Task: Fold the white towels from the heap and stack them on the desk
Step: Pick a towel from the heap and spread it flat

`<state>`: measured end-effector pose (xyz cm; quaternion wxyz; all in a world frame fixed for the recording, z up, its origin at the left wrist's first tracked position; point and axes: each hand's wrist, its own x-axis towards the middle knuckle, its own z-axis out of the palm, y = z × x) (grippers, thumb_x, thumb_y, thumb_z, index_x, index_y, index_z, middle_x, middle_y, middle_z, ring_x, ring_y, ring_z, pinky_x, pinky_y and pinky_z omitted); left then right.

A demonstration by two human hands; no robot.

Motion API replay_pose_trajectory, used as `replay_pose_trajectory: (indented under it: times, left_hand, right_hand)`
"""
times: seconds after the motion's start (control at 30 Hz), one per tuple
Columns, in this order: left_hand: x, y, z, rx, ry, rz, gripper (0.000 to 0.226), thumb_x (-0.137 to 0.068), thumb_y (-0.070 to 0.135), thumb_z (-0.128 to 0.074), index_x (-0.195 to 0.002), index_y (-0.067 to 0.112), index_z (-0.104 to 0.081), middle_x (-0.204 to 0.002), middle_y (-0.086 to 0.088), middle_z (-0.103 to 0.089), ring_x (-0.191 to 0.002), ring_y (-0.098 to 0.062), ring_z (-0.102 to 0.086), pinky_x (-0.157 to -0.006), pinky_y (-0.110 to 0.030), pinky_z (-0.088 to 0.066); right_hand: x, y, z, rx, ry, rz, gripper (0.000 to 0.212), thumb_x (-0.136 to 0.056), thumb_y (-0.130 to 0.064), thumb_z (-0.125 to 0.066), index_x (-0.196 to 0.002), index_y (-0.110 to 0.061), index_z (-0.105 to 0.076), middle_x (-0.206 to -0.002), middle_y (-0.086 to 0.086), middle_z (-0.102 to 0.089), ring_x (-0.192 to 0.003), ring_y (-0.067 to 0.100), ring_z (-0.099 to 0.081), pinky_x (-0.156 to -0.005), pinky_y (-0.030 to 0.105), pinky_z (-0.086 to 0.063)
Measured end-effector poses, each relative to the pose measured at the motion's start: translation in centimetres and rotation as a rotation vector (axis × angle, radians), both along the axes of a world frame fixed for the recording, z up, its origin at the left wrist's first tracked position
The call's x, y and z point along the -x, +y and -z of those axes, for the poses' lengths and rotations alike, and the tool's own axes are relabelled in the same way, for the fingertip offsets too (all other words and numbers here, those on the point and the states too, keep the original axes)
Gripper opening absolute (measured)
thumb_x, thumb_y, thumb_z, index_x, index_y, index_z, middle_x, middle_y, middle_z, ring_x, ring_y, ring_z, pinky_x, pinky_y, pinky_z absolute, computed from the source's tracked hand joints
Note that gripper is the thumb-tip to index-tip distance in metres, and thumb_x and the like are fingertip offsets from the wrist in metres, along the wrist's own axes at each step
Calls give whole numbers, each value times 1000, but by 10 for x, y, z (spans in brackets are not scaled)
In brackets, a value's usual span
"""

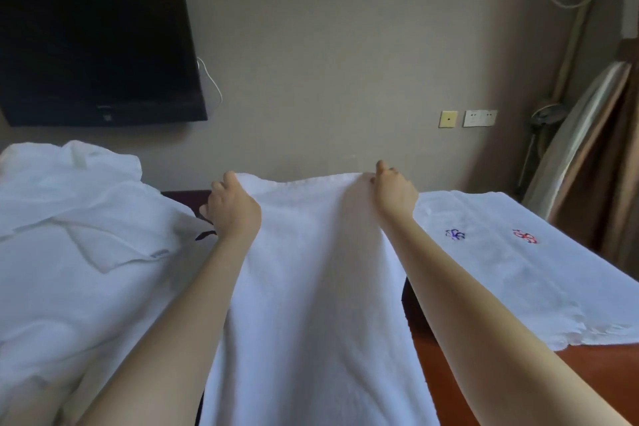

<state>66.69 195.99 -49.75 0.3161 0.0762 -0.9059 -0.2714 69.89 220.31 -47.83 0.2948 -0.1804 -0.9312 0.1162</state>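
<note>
A white towel (311,287) stretches down the middle, far edge lifted. A rumpled heap (79,235) lies left; a flat towel (518,273) with blue and red marks lies right.

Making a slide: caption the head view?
Left hand and right hand grip the far corners of a white towel, between the heap and an embroidered towel.

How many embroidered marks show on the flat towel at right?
2: blue mark on the flat towel, red mark just right of it. Others may hide underneath.

2 hands (233,209) (394,195), towel (311,270) gripped (far edge)
</note>
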Motion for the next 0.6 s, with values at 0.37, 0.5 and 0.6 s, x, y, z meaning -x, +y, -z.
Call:
replay_pose_trajectory:
  times: [0.37, 0.5, 0.6]
  left_hand:
    - [65, 6, 95, 299, -144, -33, 55, -91, 36, -52, -132, 3, -35, -117, -19, -43, -104, -32, -43, -84, -41, -32]
    - [78, 6, 130, 391, -423, -61, 74, -94, 50, -41, -150, 13, -9, -145, -17, -23, -131, -32, -26, -103, -47, -26]
    - [79, 6, 143, 527, -490, -35, 71, -98, 49, -33, -153, 19, 1, -159, -13, 3, -145, -31, -3, -113, -55, -12]
  right_hand:
    - [81, 9, 104, -193, -271, -94, 31, -87, 7, -43, -117, -2, -44, -117, 14, -48, -86, 31, -62, -56, 34, -33]
    - [91, 9, 144, -159, -355, -161, 31, -96, -15, -44, -126, -6, -41, -125, 13, -44, -97, 32, -59, -64, 33, -35]
    - [91, 8, 160, -80, -360, -225, 38, -96, -17, -39, -133, -10, -35, -129, 12, -36, -87, 33, -56, -58, 33, -32]
